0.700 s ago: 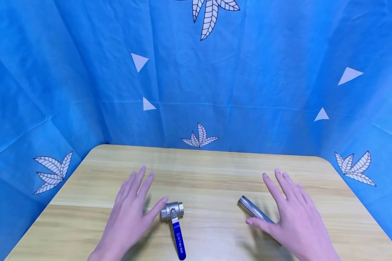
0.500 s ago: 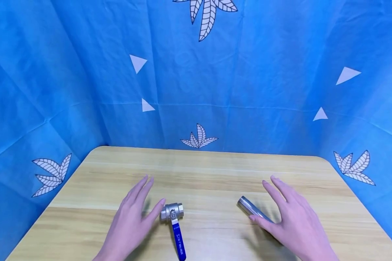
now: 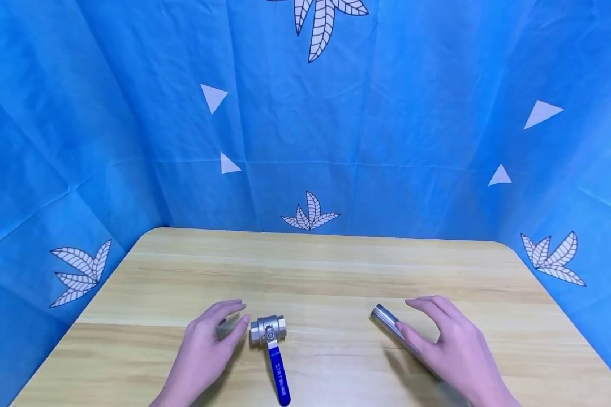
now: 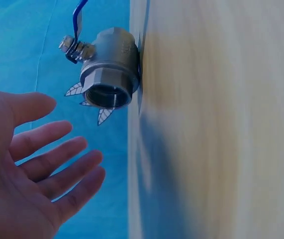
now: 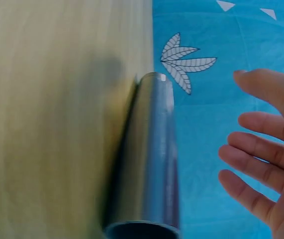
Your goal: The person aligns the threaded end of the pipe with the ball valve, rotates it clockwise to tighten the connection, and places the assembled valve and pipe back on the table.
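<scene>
A steel ball valve (image 3: 269, 330) with a long blue lever handle (image 3: 279, 376) lies on the table, its threaded opening (image 4: 108, 95) showing in the left wrist view. My left hand (image 3: 203, 345) hovers just left of the valve, fingers loosely bent, thumb tip close to the valve body, holding nothing. To the right, a shiny metal tube (image 3: 387, 319) lies slantwise on the table; its hollow near end shows in the right wrist view. My right hand (image 3: 455, 350) is over the tube's right side, fingers relaxed and apart from it, covering part of its lower end in the head view.
The light wooden table (image 3: 310, 271) has rounded far corners. A blue curtain (image 3: 305, 130) with white leaf and triangle prints stands along its back and both sides.
Both hands have lowered and drawn back toward the near edge, their fingers bending from spread and straight to loosely curved. The valve and tube have stayed in place.
</scene>
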A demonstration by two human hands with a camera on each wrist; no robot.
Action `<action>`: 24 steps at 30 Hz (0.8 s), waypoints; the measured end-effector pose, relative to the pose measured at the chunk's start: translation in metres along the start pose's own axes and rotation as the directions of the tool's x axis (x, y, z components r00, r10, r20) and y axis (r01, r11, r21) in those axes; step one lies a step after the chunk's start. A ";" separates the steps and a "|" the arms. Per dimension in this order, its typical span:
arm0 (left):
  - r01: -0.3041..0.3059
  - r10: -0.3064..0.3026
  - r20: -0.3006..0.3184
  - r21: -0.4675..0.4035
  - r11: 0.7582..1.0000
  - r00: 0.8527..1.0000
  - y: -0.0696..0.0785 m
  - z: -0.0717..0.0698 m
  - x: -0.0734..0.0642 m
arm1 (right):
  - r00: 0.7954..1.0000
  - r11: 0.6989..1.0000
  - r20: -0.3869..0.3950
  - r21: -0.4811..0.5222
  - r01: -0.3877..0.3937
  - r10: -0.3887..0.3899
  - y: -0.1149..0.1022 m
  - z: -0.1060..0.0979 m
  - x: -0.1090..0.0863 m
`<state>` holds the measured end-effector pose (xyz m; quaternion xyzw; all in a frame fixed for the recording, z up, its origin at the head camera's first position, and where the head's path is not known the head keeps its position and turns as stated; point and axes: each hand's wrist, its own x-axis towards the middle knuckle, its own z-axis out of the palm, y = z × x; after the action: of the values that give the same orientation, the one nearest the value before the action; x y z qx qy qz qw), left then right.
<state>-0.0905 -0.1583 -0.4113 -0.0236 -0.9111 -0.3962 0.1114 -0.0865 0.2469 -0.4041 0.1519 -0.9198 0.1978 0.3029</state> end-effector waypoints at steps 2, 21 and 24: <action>0.019 -0.018 0.029 -0.038 0.999 0.999 -0.001 0.001 0.000 | 0.997 0.996 0.038 0.054 -0.068 0.066 0.001 0.002 -0.001; 0.385 -0.284 0.272 -0.477 0.790 0.919 -0.032 0.008 0.008 | 0.792 0.714 0.386 0.358 -0.602 0.473 0.029 0.011 -0.007; 0.433 -0.292 0.329 -0.543 0.720 0.898 -0.038 0.007 0.010 | 0.730 0.535 0.455 0.498 -0.683 0.509 0.037 0.013 -0.012</action>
<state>-0.1061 -0.1796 -0.4409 0.0783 -0.7296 -0.6742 -0.0838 -0.0991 0.2755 -0.4313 -0.0570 -0.8213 0.5671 0.0251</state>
